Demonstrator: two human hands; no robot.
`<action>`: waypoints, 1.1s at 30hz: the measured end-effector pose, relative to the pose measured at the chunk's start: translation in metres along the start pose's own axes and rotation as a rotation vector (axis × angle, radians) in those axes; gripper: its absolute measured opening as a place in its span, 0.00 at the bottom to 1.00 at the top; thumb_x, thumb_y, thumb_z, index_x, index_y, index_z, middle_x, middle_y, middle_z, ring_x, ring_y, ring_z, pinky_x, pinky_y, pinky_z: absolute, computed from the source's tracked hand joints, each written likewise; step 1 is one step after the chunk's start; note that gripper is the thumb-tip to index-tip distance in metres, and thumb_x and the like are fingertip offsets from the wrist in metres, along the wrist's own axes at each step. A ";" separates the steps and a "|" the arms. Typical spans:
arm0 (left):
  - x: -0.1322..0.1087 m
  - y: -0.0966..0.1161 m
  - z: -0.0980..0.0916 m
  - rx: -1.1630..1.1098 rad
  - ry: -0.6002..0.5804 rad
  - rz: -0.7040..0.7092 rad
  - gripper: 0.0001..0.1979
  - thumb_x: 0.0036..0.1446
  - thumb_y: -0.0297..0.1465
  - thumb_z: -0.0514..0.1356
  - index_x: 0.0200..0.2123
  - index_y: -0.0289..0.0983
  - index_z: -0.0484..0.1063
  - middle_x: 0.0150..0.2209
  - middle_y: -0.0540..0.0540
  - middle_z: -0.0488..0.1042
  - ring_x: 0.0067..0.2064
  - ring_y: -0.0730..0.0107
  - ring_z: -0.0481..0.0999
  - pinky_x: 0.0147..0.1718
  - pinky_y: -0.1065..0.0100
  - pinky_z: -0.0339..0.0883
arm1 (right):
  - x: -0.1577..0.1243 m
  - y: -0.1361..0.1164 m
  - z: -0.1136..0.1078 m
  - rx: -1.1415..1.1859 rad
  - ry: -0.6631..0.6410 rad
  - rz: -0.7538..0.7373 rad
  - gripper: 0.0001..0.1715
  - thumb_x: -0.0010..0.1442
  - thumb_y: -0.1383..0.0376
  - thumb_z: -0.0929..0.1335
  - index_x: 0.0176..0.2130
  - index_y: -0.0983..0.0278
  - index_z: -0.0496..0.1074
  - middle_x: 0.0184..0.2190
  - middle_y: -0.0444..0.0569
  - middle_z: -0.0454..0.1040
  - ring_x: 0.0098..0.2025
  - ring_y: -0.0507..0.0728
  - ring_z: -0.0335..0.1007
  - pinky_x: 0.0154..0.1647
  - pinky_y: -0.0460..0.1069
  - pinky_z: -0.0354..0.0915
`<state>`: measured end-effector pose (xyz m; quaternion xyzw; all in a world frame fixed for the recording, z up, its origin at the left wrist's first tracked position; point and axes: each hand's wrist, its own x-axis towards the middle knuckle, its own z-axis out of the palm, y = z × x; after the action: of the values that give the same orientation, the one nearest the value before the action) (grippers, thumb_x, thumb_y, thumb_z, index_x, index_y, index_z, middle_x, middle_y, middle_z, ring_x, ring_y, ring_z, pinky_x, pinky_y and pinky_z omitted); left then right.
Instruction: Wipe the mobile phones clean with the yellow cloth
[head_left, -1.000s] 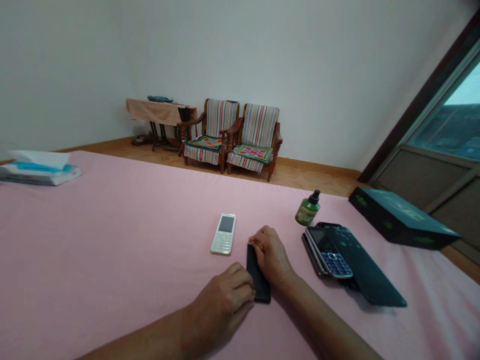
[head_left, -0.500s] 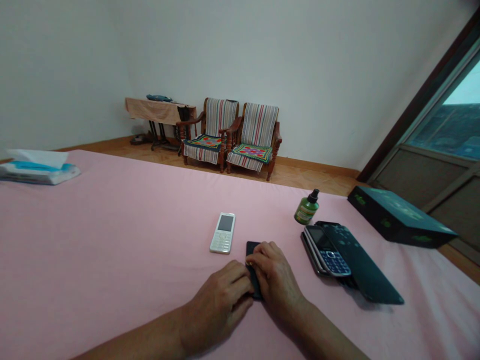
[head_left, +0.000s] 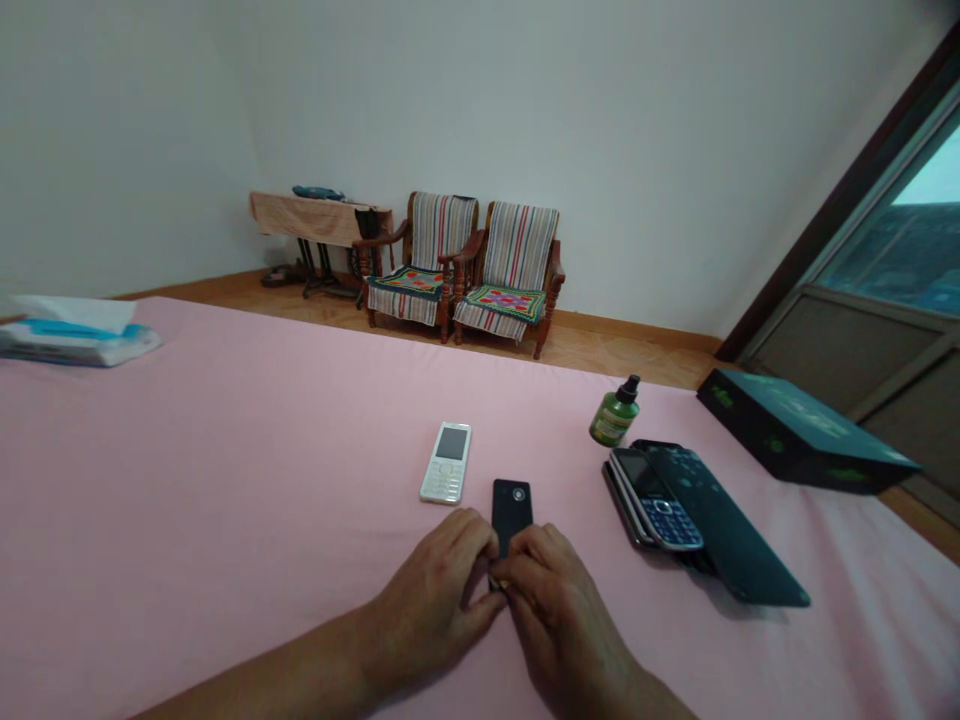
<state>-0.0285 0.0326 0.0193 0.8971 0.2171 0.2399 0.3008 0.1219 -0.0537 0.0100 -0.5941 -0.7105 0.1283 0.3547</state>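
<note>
A black phone (head_left: pixel 511 508) lies face down on the pink cloth (head_left: pixel 285 430), its round camera at the far end. Both hands are at its near end. My left hand (head_left: pixel 442 590) has its fingers closed on the phone's left edge. My right hand (head_left: pixel 555 600) is pinched at the near end, where a small pale piece shows at the fingertips, too small to name. The fingers hide the lower part of the phone. A white keypad phone (head_left: pixel 447 463) lies face up beyond my left hand.
To the right, a blue keypad phone (head_left: pixel 660 510) rests on other devices beside a dark flat panel (head_left: pixel 727 530). Behind them stand a green spray bottle (head_left: pixel 614 412) and a black box (head_left: pixel 802 430). A tissue pack (head_left: pixel 82 335) lies far left; two chairs (head_left: pixel 502 270) stand beyond.
My right hand has slid from the black phone's far part down to its near end, uncovering the round camera. My left hand has shifted slightly and stays at the phone.
</note>
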 end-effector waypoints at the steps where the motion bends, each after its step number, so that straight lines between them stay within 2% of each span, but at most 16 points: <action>1: 0.001 0.001 -0.001 -0.016 -0.004 0.011 0.12 0.52 0.20 0.61 0.35 0.39 0.62 0.35 0.49 0.67 0.39 0.63 0.68 0.38 0.64 0.65 | -0.001 0.000 0.000 0.006 -0.006 -0.006 0.13 0.58 0.78 0.63 0.33 0.62 0.72 0.35 0.51 0.69 0.38 0.59 0.63 0.37 0.53 0.62; 6: 0.002 -0.001 -0.004 -0.065 -0.042 0.075 0.17 0.52 0.19 0.64 0.44 0.38 0.70 0.47 0.43 0.70 0.50 0.60 0.69 0.50 0.60 0.66 | 0.000 -0.002 -0.006 0.060 -0.065 0.023 0.14 0.58 0.78 0.64 0.32 0.62 0.72 0.35 0.49 0.69 0.39 0.58 0.64 0.39 0.51 0.63; 10: 0.002 -0.007 -0.003 -0.066 -0.038 0.071 0.14 0.51 0.23 0.69 0.42 0.37 0.74 0.48 0.41 0.72 0.49 0.59 0.71 0.49 0.61 0.68 | 0.002 -0.003 -0.020 0.106 -0.176 0.031 0.15 0.57 0.80 0.64 0.29 0.62 0.69 0.35 0.47 0.68 0.40 0.55 0.65 0.40 0.48 0.63; 14: 0.002 -0.012 -0.001 -0.043 -0.038 0.092 0.18 0.48 0.22 0.70 0.44 0.35 0.75 0.48 0.40 0.72 0.50 0.58 0.71 0.48 0.60 0.69 | 0.003 -0.002 -0.036 0.135 -0.240 0.005 0.17 0.55 0.82 0.63 0.31 0.61 0.70 0.37 0.46 0.68 0.41 0.54 0.66 0.40 0.45 0.63; 19: 0.002 -0.010 -0.001 0.004 -0.019 0.120 0.20 0.49 0.18 0.67 0.46 0.35 0.74 0.49 0.39 0.73 0.50 0.57 0.71 0.49 0.58 0.69 | 0.002 0.011 -0.051 0.093 -0.270 0.109 0.20 0.46 0.84 0.61 0.26 0.62 0.70 0.32 0.44 0.68 0.33 0.52 0.67 0.32 0.44 0.61; 21: 0.002 -0.009 -0.001 0.000 -0.005 0.132 0.19 0.48 0.17 0.65 0.45 0.34 0.74 0.48 0.39 0.72 0.50 0.57 0.71 0.49 0.58 0.69 | 0.004 0.018 -0.055 0.116 -0.224 0.143 0.19 0.46 0.84 0.61 0.26 0.62 0.70 0.30 0.43 0.68 0.32 0.52 0.67 0.31 0.44 0.60; 23: 0.003 -0.007 -0.002 -0.006 -0.002 0.138 0.20 0.46 0.16 0.64 0.44 0.34 0.73 0.48 0.39 0.72 0.50 0.57 0.70 0.49 0.59 0.68 | 0.007 0.024 -0.055 0.133 -0.105 0.140 0.18 0.48 0.83 0.62 0.28 0.62 0.71 0.29 0.43 0.69 0.33 0.53 0.67 0.33 0.46 0.61; 26: 0.004 -0.006 -0.003 -0.009 -0.027 0.133 0.19 0.46 0.17 0.65 0.43 0.34 0.73 0.47 0.40 0.72 0.49 0.58 0.70 0.49 0.60 0.68 | 0.012 0.025 -0.046 0.132 0.031 0.096 0.16 0.52 0.81 0.63 0.32 0.63 0.72 0.31 0.45 0.69 0.35 0.54 0.67 0.36 0.48 0.61; 33: 0.005 -0.009 -0.004 0.017 -0.077 0.139 0.15 0.49 0.19 0.68 0.39 0.36 0.72 0.46 0.42 0.73 0.47 0.58 0.70 0.47 0.60 0.67 | 0.017 0.027 -0.017 0.147 0.014 0.060 0.15 0.58 0.79 0.63 0.33 0.63 0.74 0.32 0.47 0.69 0.37 0.55 0.67 0.36 0.48 0.62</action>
<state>-0.0283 0.0435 0.0177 0.9212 0.1446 0.2236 0.2837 0.1523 -0.0350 0.0118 -0.5882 -0.6787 0.1866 0.3983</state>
